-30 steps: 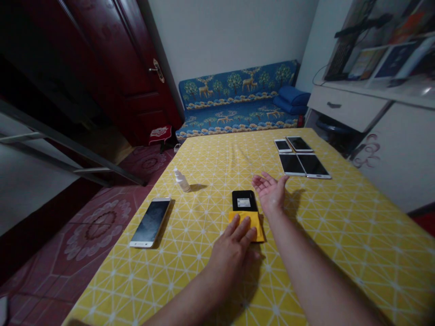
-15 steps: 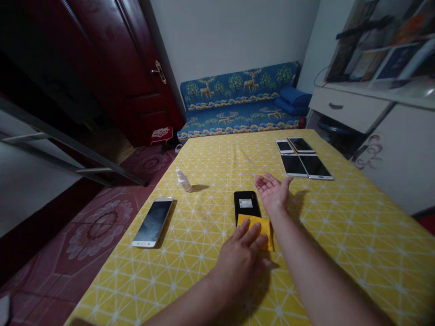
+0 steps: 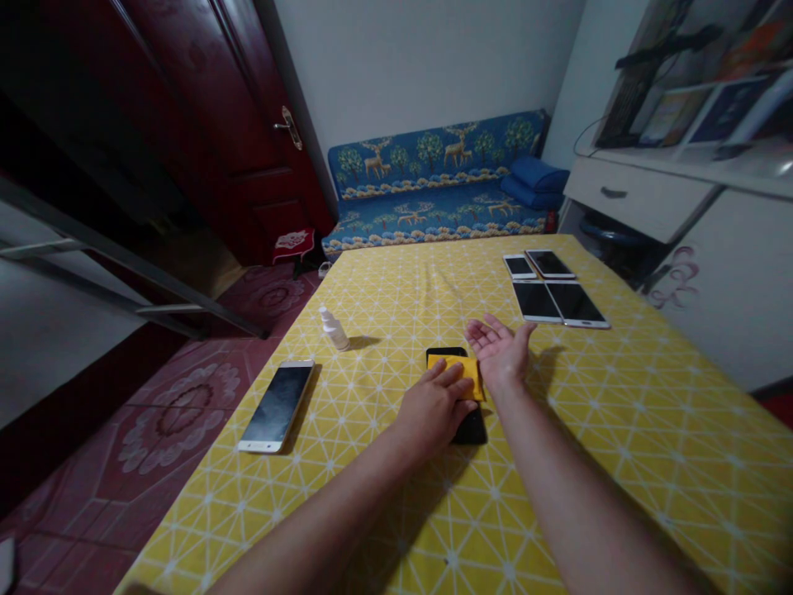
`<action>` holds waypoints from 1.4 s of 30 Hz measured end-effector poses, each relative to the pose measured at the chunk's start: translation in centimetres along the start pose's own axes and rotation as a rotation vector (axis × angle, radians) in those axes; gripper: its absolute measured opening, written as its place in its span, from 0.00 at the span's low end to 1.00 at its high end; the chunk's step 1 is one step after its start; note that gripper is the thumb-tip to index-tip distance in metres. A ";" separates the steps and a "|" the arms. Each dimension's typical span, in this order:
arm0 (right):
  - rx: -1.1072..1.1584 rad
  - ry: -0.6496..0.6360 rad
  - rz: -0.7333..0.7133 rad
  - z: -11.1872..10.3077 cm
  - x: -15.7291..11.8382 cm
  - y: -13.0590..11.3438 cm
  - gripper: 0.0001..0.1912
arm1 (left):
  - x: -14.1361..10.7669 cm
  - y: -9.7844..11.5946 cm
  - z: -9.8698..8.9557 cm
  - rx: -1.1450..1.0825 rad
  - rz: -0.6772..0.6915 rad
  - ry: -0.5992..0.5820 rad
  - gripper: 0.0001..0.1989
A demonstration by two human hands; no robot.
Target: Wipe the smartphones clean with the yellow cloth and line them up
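Small dim room: a dark red door (image 3: 248,140) stands at the left, a blue deer-print sofa (image 3: 434,216) lines the far wall, and a white drawer unit (image 3: 638,190) stands at the right. A table (image 3: 650,496) under a yellow lattice-print tablecloth fills the lower frame, running from near the sofa toward the wearer. Four phones (image 3: 554,289) lie screen up in a tight two-by-two block at the far right corner, grouped as if set aside from the middle of the table. A lone phone (image 3: 277,403) lies near the left edge, and a small dropper bottle (image 3: 334,329) stands upright beyond it. Near the table's centre, a black phone (image 3: 472,430) lies flat, partly covered by a yellow pad (image 3: 467,372). The left hand (image 3: 434,405) rests palm down across the pad and phone, fingers extended and close together, not gripping; its flat pose would keep the pad against the phone. The right hand (image 3: 500,351) lies palm up just beside the pad's far corner, fingers spread and empty, apart from the left hand.
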State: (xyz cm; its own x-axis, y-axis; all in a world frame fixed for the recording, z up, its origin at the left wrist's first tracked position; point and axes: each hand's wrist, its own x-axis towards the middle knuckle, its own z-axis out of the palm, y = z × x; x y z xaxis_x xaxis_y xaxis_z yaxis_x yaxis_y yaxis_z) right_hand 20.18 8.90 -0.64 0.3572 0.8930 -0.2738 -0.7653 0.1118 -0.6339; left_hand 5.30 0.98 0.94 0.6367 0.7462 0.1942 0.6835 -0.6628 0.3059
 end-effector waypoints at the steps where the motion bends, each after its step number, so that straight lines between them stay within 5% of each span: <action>1: -0.003 0.002 0.001 0.0 0.0 0.0 0.42 | 0.3 -0.1 0.0 0.004 -0.016 -0.004 0.17; 10: -0.021 -0.009 0.002 -0.1 0.2 0.1 0.41 | 2.4 -2.1 -0.6 0.018 -0.130 -0.011 0.16; 20: 0.006 -0.036 -0.014 -0.2 0.2 0.3 0.42 | -1.5 -2.8 -0.9 -0.035 -0.282 -0.041 0.25; 33: 0.006 -0.038 -0.016 -0.2 0.3 0.3 0.43 | -9.5 1.6 0.5 0.048 -0.248 -0.050 0.34; 42: 0.003 -0.045 -0.033 -0.1 0.0 0.3 0.43 | -11.0 3.5 1.1 0.118 -0.156 -0.099 0.34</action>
State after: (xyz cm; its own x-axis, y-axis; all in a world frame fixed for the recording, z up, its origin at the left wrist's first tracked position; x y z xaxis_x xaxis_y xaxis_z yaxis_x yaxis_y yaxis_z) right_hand 19.99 8.93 -0.91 0.3574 0.9077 -0.2199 -0.7551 0.1423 -0.6400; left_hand 1.07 -9.60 -1.11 0.5478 0.8345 0.0591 0.8100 -0.5467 0.2123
